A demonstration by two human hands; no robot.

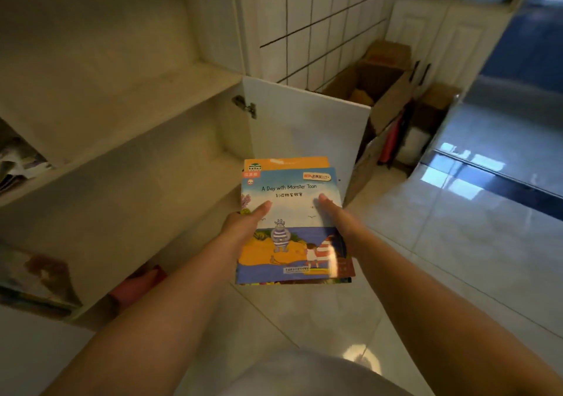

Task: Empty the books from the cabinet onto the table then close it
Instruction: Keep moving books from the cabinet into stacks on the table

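A small stack of thin picture books (292, 237) is held in front of the open white cabinet (146, 164). The top cover reads "A Day with Monster Toon"; an orange book pokes out behind it. My left hand (246, 219) grips the stack's left edge with the thumb on the cover. My right hand (335, 213) holds the right edge the same way. The cabinet door (307, 121) stands open to the right, behind the books. The shelf in front of the stack is bare. More books or papers (18, 161) lie at the far left of the cabinet.
Open cardboard boxes (377, 91) stand against the tiled wall right of the door. Glossy floor tiles (457, 243) spread to the right. A reddish object (137, 283) sits low in the cabinet. No table is in view.
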